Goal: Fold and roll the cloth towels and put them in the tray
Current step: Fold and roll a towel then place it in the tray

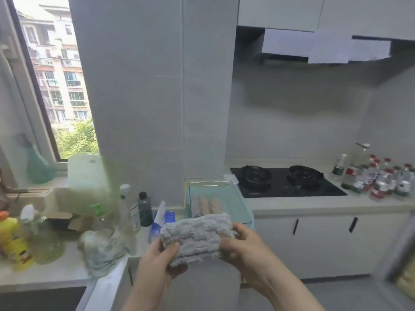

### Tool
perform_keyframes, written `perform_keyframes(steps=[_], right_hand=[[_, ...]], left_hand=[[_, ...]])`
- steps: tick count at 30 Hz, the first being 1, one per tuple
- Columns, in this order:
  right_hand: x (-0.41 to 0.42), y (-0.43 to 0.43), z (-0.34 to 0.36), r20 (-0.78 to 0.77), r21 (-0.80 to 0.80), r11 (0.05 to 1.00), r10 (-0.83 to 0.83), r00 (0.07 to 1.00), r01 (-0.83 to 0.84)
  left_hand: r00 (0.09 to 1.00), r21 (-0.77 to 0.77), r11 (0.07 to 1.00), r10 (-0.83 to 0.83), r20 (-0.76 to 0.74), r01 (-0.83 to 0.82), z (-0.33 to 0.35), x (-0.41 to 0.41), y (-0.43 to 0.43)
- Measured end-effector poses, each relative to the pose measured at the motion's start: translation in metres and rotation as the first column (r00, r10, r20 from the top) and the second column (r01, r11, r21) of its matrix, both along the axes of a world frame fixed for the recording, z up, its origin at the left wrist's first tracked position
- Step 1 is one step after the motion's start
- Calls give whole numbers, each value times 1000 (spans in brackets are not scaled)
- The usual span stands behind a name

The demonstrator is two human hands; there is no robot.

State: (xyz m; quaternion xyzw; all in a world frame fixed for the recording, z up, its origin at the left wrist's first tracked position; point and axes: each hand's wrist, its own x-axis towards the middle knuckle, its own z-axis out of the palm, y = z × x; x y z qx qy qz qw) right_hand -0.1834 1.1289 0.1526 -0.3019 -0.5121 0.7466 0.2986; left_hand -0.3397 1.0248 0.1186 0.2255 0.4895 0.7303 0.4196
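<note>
Head view: both hands hold a grey towel (197,237) up in the air, in front of the counter (314,204) and just short of the clear tray (243,205) beyond it. The towel is a thick, layered bundle, its long side running left to right, and looks folded and at least partly rolled. The left hand (160,258) grips the left end, thumb pressed on the front face and the other fingers curled underneath. The right hand (246,244) closes around the right end, thumb on top and the rest wrapped behind, where the fingertips are hidden. Holding both ends this way probably stops the layers from springing loose, since soft terry unrolls as soon as the pressure goes.

Two pale rolled towels (208,205) already lie side by side in the tray, with bare floor to their right, so this bundle likely goes next to them. The tray stands against the tiled pillar (161,97), between a cluster of bottles (134,212) on the left and the black hob (287,181) on the right. A crumpled pale heap (102,248) lies on the counter to the left (too blurred to say whether it is another towel). The next move calls for lowering the bundle with both ends pinned.
</note>
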Motion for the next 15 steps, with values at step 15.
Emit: perform_keyframes(steps=[15], right_hand=[[-113, 231, -49, 105, -152, 899, -398, 911, 410]], left_hand=[[953, -218, 944, -277, -120, 246, -61, -129, 260]])
